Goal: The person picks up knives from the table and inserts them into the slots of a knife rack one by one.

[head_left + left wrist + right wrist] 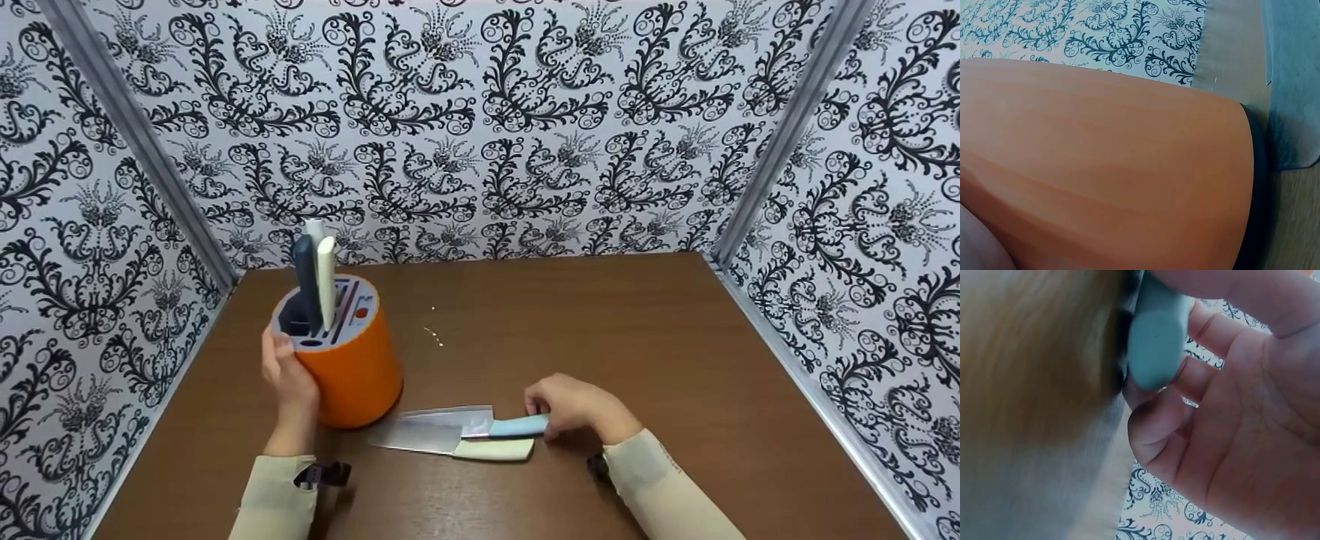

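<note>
While the left hand [292, 386] is holding the orange knife block [356, 382] upright on the table [585, 315], its fingers bending round the left side, the right hand [574, 405] is pinching the end of the blue-handled knife [517, 427] between thumb and fingers. That knife is lying to the right of the block and nearer the person, its blade pointing left, overlapping the cream-handled knife [495, 450] and apparently resting on it. In the block, a dark handle [306, 281], a cream handle [326, 277] and a whitish handle [313, 226] are sticking up.

Because the right hand is gripping only the handle's end, the blade could be dipping or twisting once its weight leaves the table. The overlapping blades could be scraping, dragging the lower knife along. Since both blades are pointing toward the block and the left forearm, a careless leftward sweep could be bringing an edge close to skin. A one-sided hold could also be letting the block slide or tip if something were knocking it.
</note>
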Tool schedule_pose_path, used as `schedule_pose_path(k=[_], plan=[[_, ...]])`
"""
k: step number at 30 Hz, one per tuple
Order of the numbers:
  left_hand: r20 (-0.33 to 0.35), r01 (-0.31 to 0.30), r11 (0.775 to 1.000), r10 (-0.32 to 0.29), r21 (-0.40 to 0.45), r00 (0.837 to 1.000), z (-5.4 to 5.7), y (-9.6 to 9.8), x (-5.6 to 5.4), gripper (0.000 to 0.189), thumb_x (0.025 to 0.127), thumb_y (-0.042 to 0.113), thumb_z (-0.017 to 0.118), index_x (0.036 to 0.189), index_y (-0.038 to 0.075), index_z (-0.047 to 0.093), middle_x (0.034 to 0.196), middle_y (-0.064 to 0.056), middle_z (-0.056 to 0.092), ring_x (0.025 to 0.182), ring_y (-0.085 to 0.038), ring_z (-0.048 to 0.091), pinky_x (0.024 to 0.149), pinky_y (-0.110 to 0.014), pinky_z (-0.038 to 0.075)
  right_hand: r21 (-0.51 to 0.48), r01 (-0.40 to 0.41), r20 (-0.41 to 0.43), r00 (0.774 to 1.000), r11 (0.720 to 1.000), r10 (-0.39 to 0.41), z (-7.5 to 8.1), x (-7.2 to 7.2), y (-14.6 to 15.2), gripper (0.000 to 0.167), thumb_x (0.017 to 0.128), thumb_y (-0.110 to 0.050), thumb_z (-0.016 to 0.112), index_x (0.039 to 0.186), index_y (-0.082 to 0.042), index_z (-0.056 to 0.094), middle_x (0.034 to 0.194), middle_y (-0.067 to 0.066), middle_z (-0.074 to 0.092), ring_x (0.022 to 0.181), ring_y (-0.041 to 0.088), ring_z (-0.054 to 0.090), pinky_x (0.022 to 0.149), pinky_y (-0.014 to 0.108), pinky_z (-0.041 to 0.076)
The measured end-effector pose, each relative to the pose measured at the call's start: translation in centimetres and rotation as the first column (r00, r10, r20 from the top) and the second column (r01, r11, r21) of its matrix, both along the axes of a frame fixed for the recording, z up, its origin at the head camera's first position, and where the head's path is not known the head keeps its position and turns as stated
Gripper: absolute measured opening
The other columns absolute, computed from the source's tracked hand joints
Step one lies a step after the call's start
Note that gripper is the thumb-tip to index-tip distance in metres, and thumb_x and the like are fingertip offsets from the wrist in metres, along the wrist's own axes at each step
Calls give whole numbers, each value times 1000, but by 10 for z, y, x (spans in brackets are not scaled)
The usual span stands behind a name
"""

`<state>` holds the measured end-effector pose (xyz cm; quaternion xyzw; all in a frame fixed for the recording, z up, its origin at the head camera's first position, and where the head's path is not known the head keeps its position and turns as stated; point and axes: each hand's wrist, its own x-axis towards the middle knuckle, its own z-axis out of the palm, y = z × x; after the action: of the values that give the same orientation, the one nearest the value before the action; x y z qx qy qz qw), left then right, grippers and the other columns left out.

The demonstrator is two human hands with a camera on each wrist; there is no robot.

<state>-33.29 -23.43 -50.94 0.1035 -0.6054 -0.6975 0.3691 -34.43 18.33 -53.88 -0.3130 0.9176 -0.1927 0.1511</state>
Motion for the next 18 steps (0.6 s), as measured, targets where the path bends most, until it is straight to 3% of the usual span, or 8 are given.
schedule_pose_path(k=[7, 11, 14, 18], plan=[[-24, 20, 999, -19, 27, 1000, -2, 1, 0, 54, 104, 34, 43, 149, 9, 59, 145, -13, 63, 120, -13, 55, 106, -24, 41, -68, 13, -29, 999, 998, -15, 10, -9, 22, 30, 66, -3, 90, 84, -20, 72, 81, -9, 65, 75, 9, 55, 68, 29, 50], [-39, 8, 1000, -7, 25, 999, -2, 1, 0, 54, 103, 34, 43, 147, 7, 60, 139, -7, 66, 117, -11, 56, 105, -23, 41, -190, 16, -14, 1000, 982, -19, 20, -14, 37, 28, 68, -4, 86, 88, -19, 76, 85, -7, 70, 78, 10, 58, 72, 28, 51], [-59, -19, 1000, 19, -6, 998, -3, 0, 0, 54, 99, 35, 45, 139, 3, 63, 121, 6, 68, 111, -9, 55, 100, -22, 39, -327, 8, -18, 1000, 945, -15, 27, -18, 49, 27, 69, -6, 85, 93, -17, 78, 86, -3, 73, 78, 8, 60, 73, 25, 51], [-65, -47, 998, 44, -42, 997, -3, -2, 0, 56, 96, 35, 45, 135, -1, 62, 110, 17, 63, 108, -8, 53, 97, -21, 36, -536, 5, -18, 1000, 844, -17, 37, -21, 61, 26, 72, -6, 86, 97, -9, 79, 85, 0, 73, 75, 4, 58, 70, 20, 50]])
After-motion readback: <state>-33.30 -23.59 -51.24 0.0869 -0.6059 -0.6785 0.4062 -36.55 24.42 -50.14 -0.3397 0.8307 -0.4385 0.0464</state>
